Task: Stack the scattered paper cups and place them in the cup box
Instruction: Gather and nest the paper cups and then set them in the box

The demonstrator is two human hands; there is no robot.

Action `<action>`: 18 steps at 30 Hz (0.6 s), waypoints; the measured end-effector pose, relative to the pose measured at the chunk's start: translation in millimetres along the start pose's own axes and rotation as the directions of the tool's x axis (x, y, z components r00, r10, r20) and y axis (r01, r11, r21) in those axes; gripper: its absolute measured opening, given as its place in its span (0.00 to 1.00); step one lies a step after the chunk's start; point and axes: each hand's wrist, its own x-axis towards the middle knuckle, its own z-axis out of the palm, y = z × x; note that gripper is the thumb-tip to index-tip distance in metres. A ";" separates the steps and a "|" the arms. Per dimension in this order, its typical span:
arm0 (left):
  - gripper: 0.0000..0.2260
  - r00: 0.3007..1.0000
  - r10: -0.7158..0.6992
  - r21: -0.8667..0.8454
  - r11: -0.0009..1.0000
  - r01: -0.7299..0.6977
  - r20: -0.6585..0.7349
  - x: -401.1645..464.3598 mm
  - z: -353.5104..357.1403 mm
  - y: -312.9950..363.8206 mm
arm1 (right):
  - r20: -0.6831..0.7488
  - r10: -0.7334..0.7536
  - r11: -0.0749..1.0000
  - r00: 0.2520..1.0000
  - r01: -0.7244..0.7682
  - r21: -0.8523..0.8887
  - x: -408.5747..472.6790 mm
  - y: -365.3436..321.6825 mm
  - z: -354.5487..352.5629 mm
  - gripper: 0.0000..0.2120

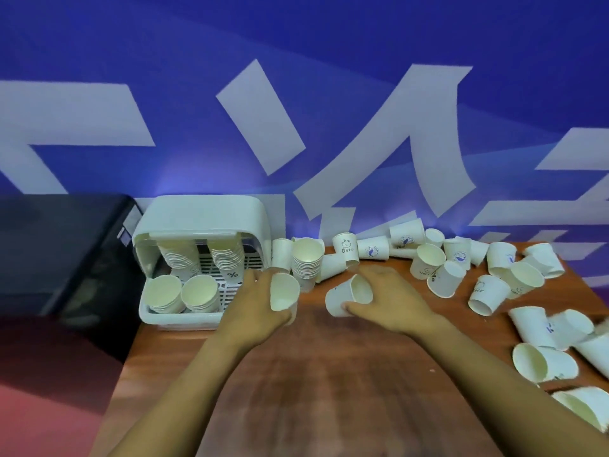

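1. Gripping one white paper cup each, both hands sit close together over the brown tabletop (pixel 329 374); the left hand (pixel 253 303) has its fingers curled round a cup (pixel 284 293) whose mouth faces the camera.
2. The right hand (pixel 392 300) pinches the second cup (pixel 347 296) with the thumb under its wall, and this cup lies tilted with its mouth turned up and to the right.
3. Between the two held cups there is a small gap; they do not touch.
4. Just beyond the left hand stands a stack of cups (pixel 306 258) on the tabletop, upright and leaning a little, with single cups resting against it on either side.
5. Left of the left hand, and touching its far side in this view, is the white cup box (pixel 201 212) with its lid raised; inside are four stacks, two near stacks (pixel 183 293) with mouths up and two far stacks (pixel 201 255) leaning forward.
6. Right of the right hand and beyond it lie the scattered cups (pixel 454 268), many tipped on their sides, some upright, several with blue printed marks.
7. More loose cups (pixel 543 361) lie to the right of the right forearm, near the tabletop edge.
8. Behind everything hangs a blue wall (pixel 296 44) with large white strokes, and a dark object (pixel 62 245) sits to the left of the box.
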 end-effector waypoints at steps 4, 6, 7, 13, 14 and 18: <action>0.31 1.000 0.005 0.004 1.000 -0.005 -0.020 -8.0 -37.8 -44.7 | 0.032 0.004 0.999 0.999 -0.006 0.045 1.9 -55.5 24.0 0.37; 0.32 1.000 -0.002 -0.003 1.000 0.002 0.003 -14.4 -50.5 -67.4 | 0.032 0.000 0.996 0.999 -0.003 0.087 2.9 -81.2 38.6 0.39; 0.33 1.000 -0.004 0.002 1.000 0.004 0.017 -17.1 -56.0 -78.4 | 0.022 0.000 0.993 1.000 -0.003 0.117 3.0 -93.8 45.2 0.39; 0.33 0.998 0.021 0.065 0.998 -0.025 0.056 -30.6 -86.6 -123.5 | 0.042 0.025 0.983 0.999 -0.032 0.182 9.9 -149.5 74.4 0.32; 0.32 0.998 0.017 0.066 0.998 -0.021 0.064 -31.7 -90.6 -129.0 | 0.054 0.021 0.983 0.998 -0.030 0.181 11.5 -156.0 78.1 0.33; 0.32 0.999 -0.034 0.040 0.999 0.033 0.041 -29.8 -107.3 -154.0 | 0.082 -0.009 0.988 0.997 -0.004 0.155 23.9 -176.8 90.5 0.35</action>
